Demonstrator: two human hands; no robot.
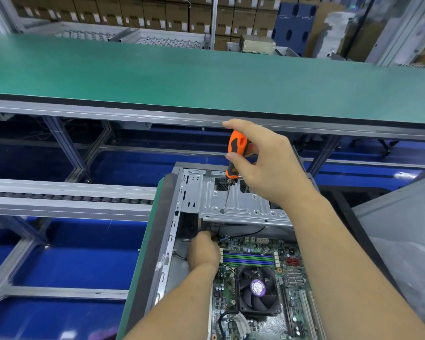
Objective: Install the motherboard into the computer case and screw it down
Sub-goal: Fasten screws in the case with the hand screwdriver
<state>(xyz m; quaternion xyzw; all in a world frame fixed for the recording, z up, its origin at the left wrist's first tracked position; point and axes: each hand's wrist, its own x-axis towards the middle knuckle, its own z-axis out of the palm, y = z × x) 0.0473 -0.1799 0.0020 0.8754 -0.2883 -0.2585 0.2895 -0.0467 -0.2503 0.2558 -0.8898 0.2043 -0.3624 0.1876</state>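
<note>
The green motherboard (260,278) with its black cooler fan (257,294) lies inside the open grey computer case (179,200). My right hand (268,163) grips an orange-and-black screwdriver (236,153) held upright; its shaft passes down through a hole in the silver drive bracket (243,204) toward the board's far left corner. My left hand (204,250) reaches into that corner, fingers curled at the board's edge under the bracket; whatever they pinch is hidden.
The case lies on a green-edged bench (142,278). Beyond it run a roller conveyor (69,198) and a long green conveyor belt (206,77). Stacked cardboard boxes (157,15) fill the back. A grey panel (402,229) lies at the right.
</note>
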